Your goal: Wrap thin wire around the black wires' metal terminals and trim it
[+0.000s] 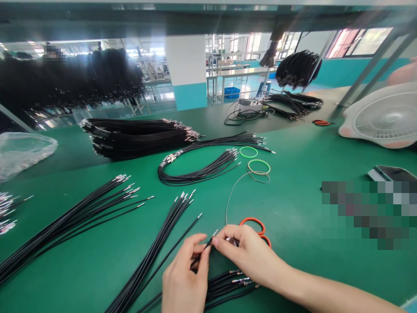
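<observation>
My left hand (187,274) pinches a thin black cable (206,245) between thumb and fingers, just below its bare silvery end. At that end, the thumb and index finger of my right hand (239,248) are closed on the same cable. Orange-handled scissors (253,220) lie just beyond my right hand, which hides their blades. Beneath my hands is a bundle of black cables (224,289) with metal tips. Left of them, another cable bundle (163,234) points away from me, with a single cable (182,234) beside it.
A thick cable bundle (58,230) lies at left. Further back are a bent cable bundle (189,176), a large cable stack (137,139), green rings (259,167) with a thin cord (230,198), and a plastic bag (24,152). A white fan (387,115) stands at right.
</observation>
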The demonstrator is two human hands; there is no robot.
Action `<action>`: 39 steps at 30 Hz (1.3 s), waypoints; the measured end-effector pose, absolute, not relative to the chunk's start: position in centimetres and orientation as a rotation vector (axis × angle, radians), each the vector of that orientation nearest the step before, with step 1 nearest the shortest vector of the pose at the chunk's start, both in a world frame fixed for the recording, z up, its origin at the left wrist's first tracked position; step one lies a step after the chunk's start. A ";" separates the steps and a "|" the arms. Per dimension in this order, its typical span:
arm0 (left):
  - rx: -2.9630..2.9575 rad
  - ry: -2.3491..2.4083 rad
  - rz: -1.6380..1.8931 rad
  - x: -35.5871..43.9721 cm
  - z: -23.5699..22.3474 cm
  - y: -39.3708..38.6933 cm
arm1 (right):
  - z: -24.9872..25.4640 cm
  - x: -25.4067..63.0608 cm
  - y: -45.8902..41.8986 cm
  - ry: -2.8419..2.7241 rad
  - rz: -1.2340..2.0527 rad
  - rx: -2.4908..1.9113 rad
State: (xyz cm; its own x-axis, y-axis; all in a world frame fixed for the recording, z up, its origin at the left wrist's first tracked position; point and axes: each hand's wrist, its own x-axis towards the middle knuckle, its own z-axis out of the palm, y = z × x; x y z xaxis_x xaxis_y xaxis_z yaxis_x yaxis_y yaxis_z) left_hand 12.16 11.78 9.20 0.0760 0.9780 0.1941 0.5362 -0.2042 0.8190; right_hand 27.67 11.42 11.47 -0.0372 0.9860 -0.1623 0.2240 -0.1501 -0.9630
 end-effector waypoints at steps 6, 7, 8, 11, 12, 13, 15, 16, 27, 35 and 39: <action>1.906 1.500 1.043 12.1 9.1 11.8 | 11.5 27.7 11.6 -1.301 1.279 -1.484; 1.922 1.496 1.045 12.1 9.0 11.7 | 11.5 27.7 11.6 -1.296 1.287 -1.481; 1.939 1.491 1.052 12.1 9.0 11.7 | 11.5 27.7 11.6 -1.294 1.292 -1.477; 1.985 1.471 1.088 12.2 8.8 11.7 | 11.5 27.8 11.7 -1.290 1.301 -1.474; 1.995 1.470 1.096 12.3 8.7 11.7 | 11.4 27.8 11.7 -1.289 1.305 -1.476; 2.004 1.470 1.101 12.3 8.7 11.7 | 11.4 27.8 11.7 -1.286 1.307 -1.478; 2.017 1.469 1.100 12.3 8.6 11.7 | 11.3 27.8 11.7 -1.281 1.314 -1.479; 2.023 1.467 1.094 12.3 8.6 11.7 | 11.2 27.8 11.7 -1.278 1.315 -1.477; 2.120 1.407 1.037 11.8 8.4 11.6 | 11.2 27.7 11.9 -1.259 1.308 -1.472; 2.144 1.402 1.067 12.0 8.6 11.6 | 11.0 27.8 11.9 -1.261 1.322 -1.483; 2.136 1.407 1.070 12.1 8.6 11.6 | 11.0 27.8 11.9 -1.277 1.321 -1.479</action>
